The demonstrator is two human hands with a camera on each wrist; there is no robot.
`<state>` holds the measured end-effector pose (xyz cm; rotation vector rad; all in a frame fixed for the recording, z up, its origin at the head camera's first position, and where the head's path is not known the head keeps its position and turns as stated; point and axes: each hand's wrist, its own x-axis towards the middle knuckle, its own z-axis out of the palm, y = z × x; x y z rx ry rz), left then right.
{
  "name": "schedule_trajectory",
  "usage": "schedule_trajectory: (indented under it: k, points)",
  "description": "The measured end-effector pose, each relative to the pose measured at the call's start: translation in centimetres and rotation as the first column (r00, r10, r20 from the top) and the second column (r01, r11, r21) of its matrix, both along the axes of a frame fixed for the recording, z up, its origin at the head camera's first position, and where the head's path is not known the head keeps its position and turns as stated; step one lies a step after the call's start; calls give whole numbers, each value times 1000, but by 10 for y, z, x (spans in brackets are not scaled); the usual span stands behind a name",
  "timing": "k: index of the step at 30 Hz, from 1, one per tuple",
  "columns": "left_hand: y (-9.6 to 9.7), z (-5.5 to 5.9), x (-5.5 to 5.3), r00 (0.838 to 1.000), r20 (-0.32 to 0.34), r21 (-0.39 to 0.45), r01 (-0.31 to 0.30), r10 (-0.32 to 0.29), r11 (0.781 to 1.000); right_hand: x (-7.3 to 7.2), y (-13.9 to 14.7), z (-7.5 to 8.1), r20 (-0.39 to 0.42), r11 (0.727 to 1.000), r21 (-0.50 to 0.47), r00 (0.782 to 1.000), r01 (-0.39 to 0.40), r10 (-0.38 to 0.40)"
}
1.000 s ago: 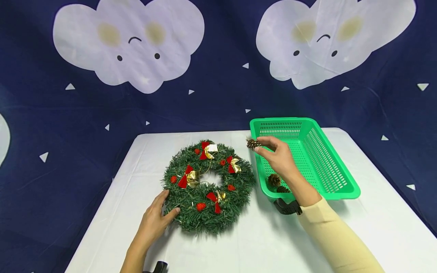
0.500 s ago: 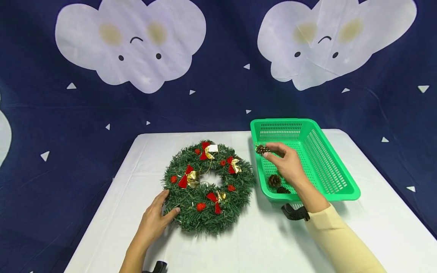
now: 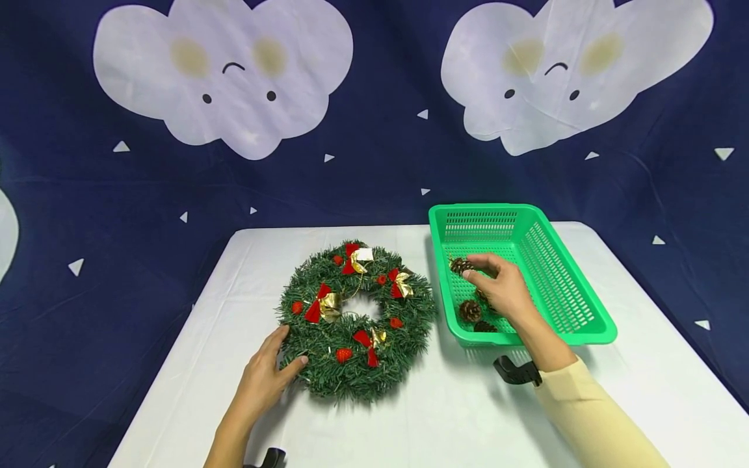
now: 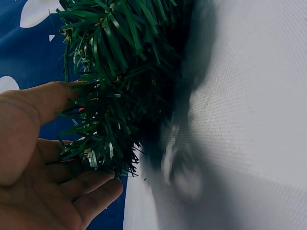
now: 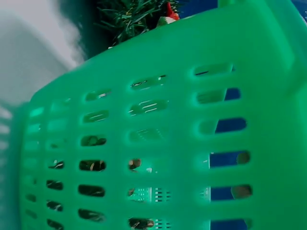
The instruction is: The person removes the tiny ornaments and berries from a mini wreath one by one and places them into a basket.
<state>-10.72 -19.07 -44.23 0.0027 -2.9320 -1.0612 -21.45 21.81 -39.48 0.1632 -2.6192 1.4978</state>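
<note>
In the head view a green Christmas wreath (image 3: pixel 404 351) with red-and-gold bows and red berries lies on the white table. My left hand (image 3: pixel 266 374) loosely holds its near left edge; the left wrist view shows thumb and fingers on either side of the wreath's needles (image 4: pixel 115 96). Over the left part of a green basket (image 3: pixel 585 305), my right hand (image 3: pixel 503 286) pinches a brown pine cone (image 3: pixel 460 266) between thumb and fingers. Below it, several more pine cones (image 3: pixel 470 311) lie in the basket's near left corner, partly behind the hand.
The basket's slotted wall (image 5: pixel 177 115) fills the right wrist view and hides most of the hand there. Behind the white-covered table (image 3: pixel 363 435) hangs a dark blue cloth (image 3: pixel 374 182) with cloud faces.
My right hand has carried the pine cone from beside the basket's left rim rightward and toward me, over the basket. My left hand and the wreath have stayed in place.
</note>
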Motion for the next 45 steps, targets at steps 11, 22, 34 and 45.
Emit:
schedule_trajectory:
  k: [11,22,34,45]
  points:
    - [0,1,1,1000,2,6,-2,2,1000,2,13,-6,-4,998,64,1000,16,-16]
    - [0,1,1,1000,-5,5,-3,3,1000,2,29,-6,63,981,191,998,-28,16]
    - [1,2,2,1000,2,9,-4,4,1000,-3,45,-10,138,947,311,989,-86,45]
    - [1,2,2,1000,-6,5,-4,4,1000,-4,47,-11,155,936,341,987,-93,42]
